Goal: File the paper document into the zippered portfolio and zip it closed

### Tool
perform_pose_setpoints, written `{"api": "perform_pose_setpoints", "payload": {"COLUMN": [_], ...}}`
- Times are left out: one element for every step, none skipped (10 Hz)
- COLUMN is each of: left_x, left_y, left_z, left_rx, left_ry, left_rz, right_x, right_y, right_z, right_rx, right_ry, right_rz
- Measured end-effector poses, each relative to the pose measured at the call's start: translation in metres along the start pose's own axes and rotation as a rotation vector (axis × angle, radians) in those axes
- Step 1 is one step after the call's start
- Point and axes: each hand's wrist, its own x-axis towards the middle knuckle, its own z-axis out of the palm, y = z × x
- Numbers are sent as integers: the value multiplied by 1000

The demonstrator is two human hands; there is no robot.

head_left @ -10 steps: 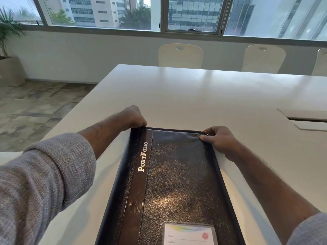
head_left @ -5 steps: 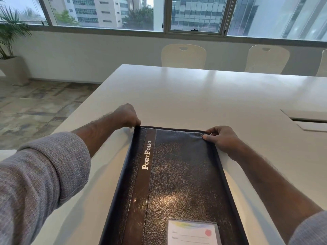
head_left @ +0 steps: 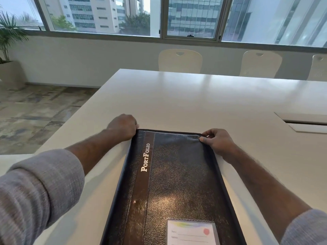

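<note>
Office, prob. a meeting rm. Long white table (head_left: 203, 96) w/ a cable hatch (head_left: 306, 123) cut into the top at right. Three pale chairs (head_left: 180, 60) pushed in along the far side, all alike. Wide window (head_left: 191, 16) across the back wall, metal frames, hi-rise blocks (head_left: 85, 13) & trees outside, so an upper floor. Potted palm (head_left: 8, 36) in a white planter, far left corner. Patterned grey-brown floor (head_left: 31, 110), plain white wall below the sill. Black portfolio (head_left: 177, 183) w/ a name card on the table near edge, fits a work setting.
</note>
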Motion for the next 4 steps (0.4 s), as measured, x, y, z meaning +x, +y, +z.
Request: {"api": "perform_pose_setpoints", "payload": {"left_x": [-13, -24, -38, -48], "left_y": [2, 3, 12, 22], "left_z": [5, 8, 9, 15], "left_rx": [28, 34, 32, 51], "left_ry": [34, 41, 68, 151], "left_rz": [56, 81, 118, 176], "right_x": [-4, -7, -11, -22], "right_y": [3, 6, 7, 5], "right_z": [3, 7, 8, 12], "right_rx": [-34, -80, -182, -437], "right_ry": [55, 116, 151, 242], "right_rz": [-34, -62, -67, -142]}}
